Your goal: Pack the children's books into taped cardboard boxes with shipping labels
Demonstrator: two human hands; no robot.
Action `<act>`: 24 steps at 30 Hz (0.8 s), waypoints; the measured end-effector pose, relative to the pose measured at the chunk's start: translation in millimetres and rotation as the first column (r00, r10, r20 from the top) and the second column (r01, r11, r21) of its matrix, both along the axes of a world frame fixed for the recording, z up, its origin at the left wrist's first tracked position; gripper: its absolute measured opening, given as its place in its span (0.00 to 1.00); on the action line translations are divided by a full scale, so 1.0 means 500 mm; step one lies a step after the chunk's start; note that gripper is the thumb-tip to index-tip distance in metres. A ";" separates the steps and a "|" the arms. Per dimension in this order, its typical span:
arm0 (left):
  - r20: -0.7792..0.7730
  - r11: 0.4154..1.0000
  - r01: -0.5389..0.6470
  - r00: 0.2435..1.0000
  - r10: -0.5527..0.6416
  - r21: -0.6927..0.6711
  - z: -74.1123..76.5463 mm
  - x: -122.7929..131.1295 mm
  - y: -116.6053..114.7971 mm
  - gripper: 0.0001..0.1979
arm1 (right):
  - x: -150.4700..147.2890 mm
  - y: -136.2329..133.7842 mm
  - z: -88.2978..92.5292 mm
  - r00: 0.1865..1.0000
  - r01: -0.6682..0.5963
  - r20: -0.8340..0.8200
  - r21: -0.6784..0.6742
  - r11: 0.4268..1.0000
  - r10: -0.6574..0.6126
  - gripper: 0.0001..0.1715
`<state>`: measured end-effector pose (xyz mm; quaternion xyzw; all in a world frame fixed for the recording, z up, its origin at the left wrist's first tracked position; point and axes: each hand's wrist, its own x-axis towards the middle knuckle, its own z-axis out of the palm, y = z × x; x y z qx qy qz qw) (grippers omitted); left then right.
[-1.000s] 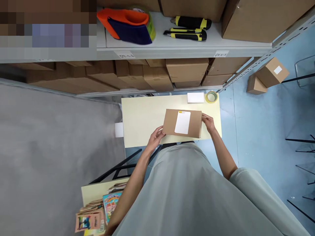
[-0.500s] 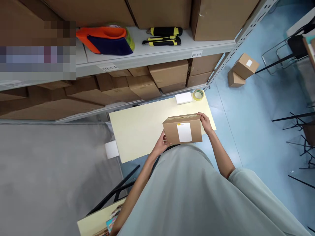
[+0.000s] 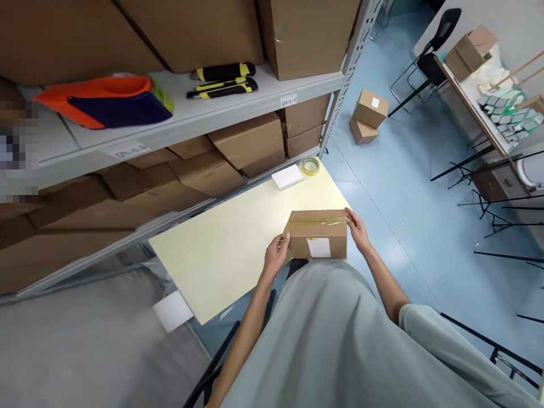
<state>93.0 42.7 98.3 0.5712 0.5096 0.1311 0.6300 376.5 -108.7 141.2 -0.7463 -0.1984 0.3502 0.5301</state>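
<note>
Both of my hands hold a brown cardboard box (image 3: 297, 245) close to my body, over the near edge of a pale yellow table (image 3: 229, 238). Clear tape runs along the box's top, and a white label (image 3: 318, 247) is stuck on the side facing me. My left hand (image 3: 276, 254) grips its left end, fingers at the upper corner. At the top right corner, my right hand (image 3: 357, 228) is closed on the other end. A white pad or flat box (image 3: 288, 177) and a roll of yellowish tape (image 3: 310, 166) lie at the table's far end.
Ahead stands a metal shelf (image 3: 238, 105) with large cartons, box cutters (image 3: 225, 79) and an orange and navy object (image 3: 114, 102). Two stacked cardboard boxes (image 3: 369, 113) rest on the blue floor. A black chair (image 3: 431, 62) stands by another table at right.
My view has turned to the right, bringing the other table into sight. The box has tilted so more of its taped top shows; both hands keep hold of it.
</note>
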 end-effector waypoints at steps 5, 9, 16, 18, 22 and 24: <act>-0.005 0.999 -0.002 1.000 0.002 0.032 0.003 0.052 0.001 0.34 | 0.040 0.005 -0.004 0.998 0.037 0.051 0.045 0.998 -0.039 0.37; -0.051 0.997 0.029 0.998 -0.026 0.069 0.016 0.133 0.013 0.30 | 0.116 -0.004 -0.018 0.997 0.072 -0.040 0.028 0.997 -0.071 0.42; -0.106 0.990 0.066 0.993 -0.052 0.128 0.054 0.357 0.033 0.25 | 0.309 -0.044 -0.074 0.941 0.084 -0.326 -0.020 0.996 -0.086 0.44; -0.110 0.988 0.073 0.992 -0.058 0.135 0.059 0.440 0.040 0.26 | 0.374 -0.055 -0.090 0.923 0.108 -0.366 -0.052 0.993 -0.119 0.43; -0.042 0.966 0.150 0.989 -0.144 0.210 0.039 0.622 0.075 0.26 | 0.497 -0.076 -0.122 0.893 0.198 -0.391 -0.104 0.975 -0.223 0.47; -0.074 0.932 0.226 0.974 -0.214 0.284 0.013 0.714 0.103 0.27 | 0.546 -0.080 -0.141 0.882 0.229 -0.395 -0.119 0.966 -0.258 0.51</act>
